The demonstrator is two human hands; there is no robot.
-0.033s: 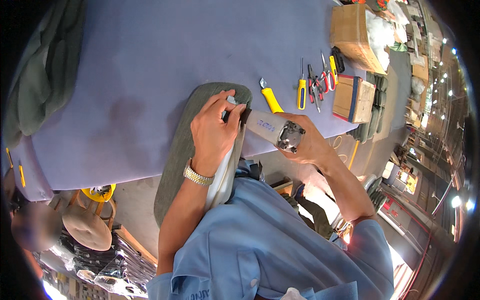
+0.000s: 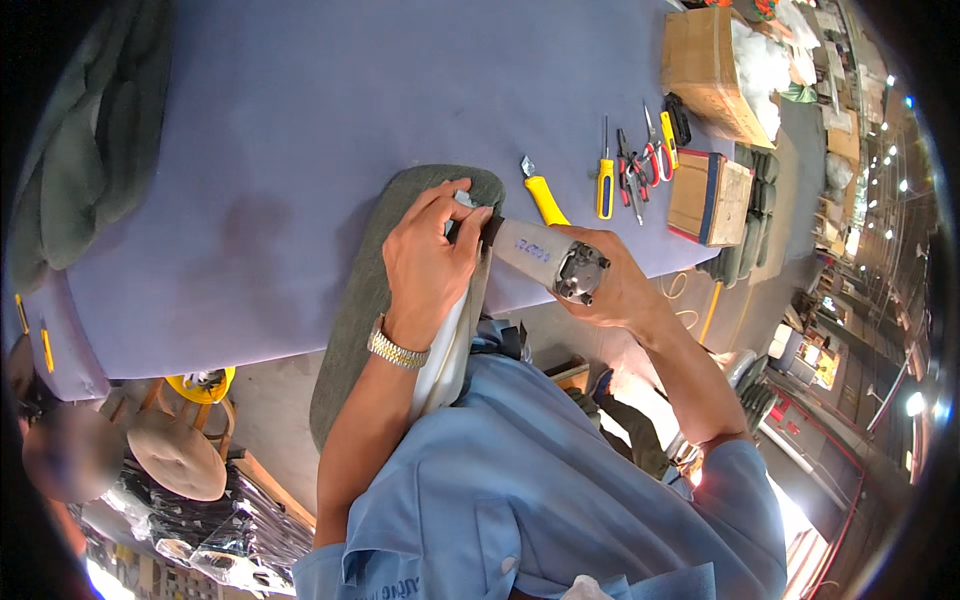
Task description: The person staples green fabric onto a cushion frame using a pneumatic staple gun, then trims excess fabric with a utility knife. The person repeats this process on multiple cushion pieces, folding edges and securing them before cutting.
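A long grey-green padded panel with a white foam edge hangs over the front edge of the purple table. My left hand, with a metal watch on its wrist, pinches the fabric and foam together at the panel's upper end. My right hand grips a silver staple gun. The gun's nose touches the panel's edge right beside my left fingertips.
A yellow-handled knife, a yellow screwdriver and red pliers lie to the right. Beyond them stand a wooden box and a cardboard box. Grey-green cushions are piled far left. Another person stands lower left.
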